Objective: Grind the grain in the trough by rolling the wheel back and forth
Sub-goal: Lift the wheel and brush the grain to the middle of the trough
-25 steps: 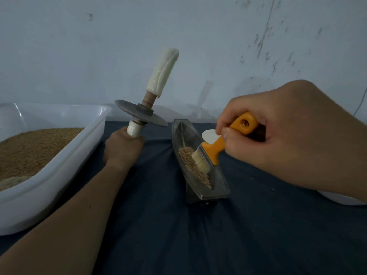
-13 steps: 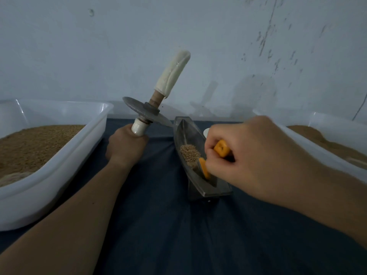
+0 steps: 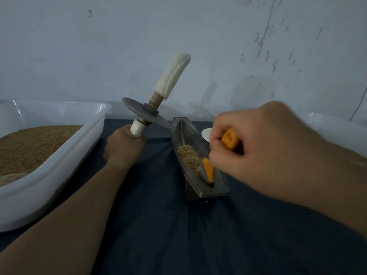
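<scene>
left hand (image 3: 124,147) grips wheel (image 3: 146,114) — raised; right hand (image 3: 264,147) holds brush (image 3: 209,170) in trough (image 3: 198,135)

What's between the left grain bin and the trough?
Head view: the left hand, holding the wheel by its lower handle, sits between the bin and the trough, over dark cloth.

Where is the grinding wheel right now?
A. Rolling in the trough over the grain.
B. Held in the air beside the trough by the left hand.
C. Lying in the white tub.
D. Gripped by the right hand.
B: the left hand grips the wheel by its lower handle, tilted in the air left of the trough, while the right hand holds an orange brush in the trough.
</scene>
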